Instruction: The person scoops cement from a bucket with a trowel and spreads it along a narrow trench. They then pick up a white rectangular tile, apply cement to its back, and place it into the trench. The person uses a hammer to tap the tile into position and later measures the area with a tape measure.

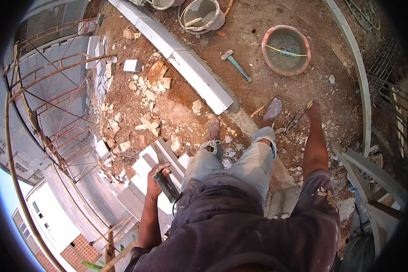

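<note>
My left hand (160, 176) is closed around a grey trowel-like tool (169, 189) with a flat, box-shaped plate, held over stacked pale blocks (143, 170) beside my left leg. Out to the right, my right hand (312, 111) grips a thin tool with a yellow-and-black handle (310, 104); a narrow dark length (295, 120) slants down-left from it, its kind unclear. Ahead of my feet, a row of white blocks (186, 65) ends near my left foot. A hammer (236, 65) with a green handle lies on the soil right of that row.
A round orange-rimmed tub (283, 68) of wet grey mortar stands at the far right, near another mortar bucket (203, 16). Broken block pieces (149, 124) litter the soil at left. Scaffolding (54, 122) rises farther left; timber boards (367, 177) lean at right.
</note>
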`<state>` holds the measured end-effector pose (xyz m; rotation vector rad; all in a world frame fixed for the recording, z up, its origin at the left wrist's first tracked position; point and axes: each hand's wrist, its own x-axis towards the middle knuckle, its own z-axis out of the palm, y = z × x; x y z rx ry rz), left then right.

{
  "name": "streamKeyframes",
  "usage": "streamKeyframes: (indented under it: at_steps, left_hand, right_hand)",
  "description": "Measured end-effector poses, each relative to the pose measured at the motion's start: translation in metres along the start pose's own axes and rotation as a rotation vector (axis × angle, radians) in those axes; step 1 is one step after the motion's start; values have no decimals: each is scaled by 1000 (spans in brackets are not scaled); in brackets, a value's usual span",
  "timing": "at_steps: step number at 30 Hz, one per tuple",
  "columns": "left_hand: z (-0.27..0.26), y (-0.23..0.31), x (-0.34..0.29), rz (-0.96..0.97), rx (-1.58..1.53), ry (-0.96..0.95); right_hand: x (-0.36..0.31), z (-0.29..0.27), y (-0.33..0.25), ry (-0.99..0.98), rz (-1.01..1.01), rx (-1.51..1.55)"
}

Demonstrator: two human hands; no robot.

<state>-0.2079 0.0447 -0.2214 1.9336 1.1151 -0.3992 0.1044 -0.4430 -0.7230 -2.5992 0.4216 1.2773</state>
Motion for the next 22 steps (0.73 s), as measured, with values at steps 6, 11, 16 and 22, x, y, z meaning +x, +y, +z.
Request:
streamKeyframes:
  at_steps: [6, 11, 16, 22]
  left_hand:
    - [20, -3, 12, 96, -52, 14]
    - [22, 12, 26, 158, -8, 79]
    - [36, -13, 41, 269, -182, 343]
    - [0, -43, 33, 301, -111, 507]
  right_hand:
    - [0, -21, -61, 52, -137, 114]
    - [-188, -39, -187, -357, -768, 352]
    - [-453, -91, -296, -913, -964, 205]
    - [-577, -61, -359, -859, -1170, -215]
